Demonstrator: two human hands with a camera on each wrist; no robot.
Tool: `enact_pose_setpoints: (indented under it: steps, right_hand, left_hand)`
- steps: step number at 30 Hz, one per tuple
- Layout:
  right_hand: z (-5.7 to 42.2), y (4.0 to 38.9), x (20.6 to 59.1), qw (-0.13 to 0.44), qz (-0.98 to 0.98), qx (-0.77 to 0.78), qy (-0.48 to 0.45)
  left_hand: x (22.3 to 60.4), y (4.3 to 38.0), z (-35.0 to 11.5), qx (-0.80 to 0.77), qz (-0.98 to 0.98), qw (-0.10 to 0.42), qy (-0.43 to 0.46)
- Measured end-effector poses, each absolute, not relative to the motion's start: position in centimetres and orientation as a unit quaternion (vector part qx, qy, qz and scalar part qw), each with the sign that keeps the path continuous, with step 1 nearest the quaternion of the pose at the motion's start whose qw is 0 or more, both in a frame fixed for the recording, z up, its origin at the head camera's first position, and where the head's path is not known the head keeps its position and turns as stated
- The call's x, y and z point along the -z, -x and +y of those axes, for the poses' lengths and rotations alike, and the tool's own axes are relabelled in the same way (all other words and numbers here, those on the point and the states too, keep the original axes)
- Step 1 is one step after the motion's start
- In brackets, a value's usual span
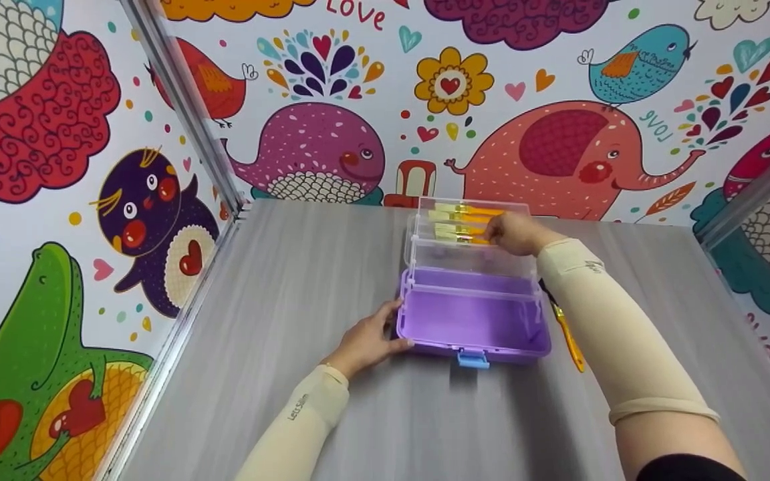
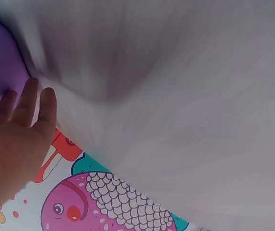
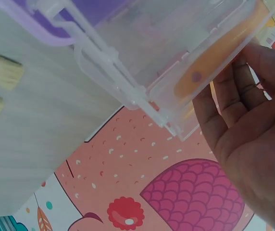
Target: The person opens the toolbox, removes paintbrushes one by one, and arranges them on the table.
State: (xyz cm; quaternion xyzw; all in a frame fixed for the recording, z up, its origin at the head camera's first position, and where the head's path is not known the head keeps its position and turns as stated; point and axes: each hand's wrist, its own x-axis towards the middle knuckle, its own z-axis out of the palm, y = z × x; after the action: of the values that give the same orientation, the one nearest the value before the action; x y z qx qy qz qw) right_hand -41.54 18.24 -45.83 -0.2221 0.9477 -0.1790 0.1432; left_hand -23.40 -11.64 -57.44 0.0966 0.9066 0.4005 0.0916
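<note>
A purple plastic box (image 1: pixel 468 321) stands with its clear trays raised at the back. My left hand (image 1: pixel 366 342) rests against its left side, the thumb at the front corner; in the left wrist view its fingers (image 2: pixel 27 103) lie fairly straight beside the purple wall. Over the top clear tray (image 1: pixel 472 202), my right hand (image 1: pixel 520 234) pinches the orange handle of a paintbrush (image 1: pixel 447 232) at the tray's near side. Other pale-bristled paintbrushes (image 1: pixel 448 212) lie in that tray. In the right wrist view an orange handle (image 3: pixel 209 62) shows through the clear plastic.
An orange-handled paintbrush (image 1: pixel 570 337) lies on the grey table (image 1: pixel 291 280) to the box's right, partly behind my right sleeve. A blue latch (image 1: pixel 473 359) hangs at the box's front. Patterned walls (image 1: pixel 331 147) with printed animals rise at the back and sides.
</note>
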Motion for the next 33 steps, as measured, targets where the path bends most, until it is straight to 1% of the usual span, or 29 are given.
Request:
enact_pose_setpoints:
  steps: [7, 11, 18, 23, 29, 33]
  right_hand:
    - [18.7, 41.3, 45.4, 0.117, 0.944, 0.178, 0.251]
    - [18.9, 41.1, 44.9, 0.105, 0.946, 0.175, 0.251]
    - [19.5, 40.5, 43.9, 0.115, 0.955, 0.202, 0.184]
    - [20.7, 40.0, 43.5, 0.105, 0.949, 0.233, 0.186]
    - [23.4, 39.0, 43.1, 0.097, 0.940, 0.278, 0.172]
    - [25.7, 37.9, 42.5, 0.114, 0.938, 0.296, 0.141]
  left_hand:
    - [57.3, 23.2, -11.5, -0.394, 0.909, 0.095, -0.101]
    - [57.3, 23.2, -11.5, -0.390, 0.910, 0.092, -0.108]
    - [57.3, 23.1, -11.7, -0.391, 0.910, 0.085, -0.108]
    - [57.4, 23.1, -11.7, -0.387, 0.912, 0.089, -0.102]
    - [57.4, 23.2, -11.8, -0.387, 0.912, 0.091, -0.100]
    - [57.5, 23.2, -11.8, -0.388, 0.912, 0.092, -0.097]
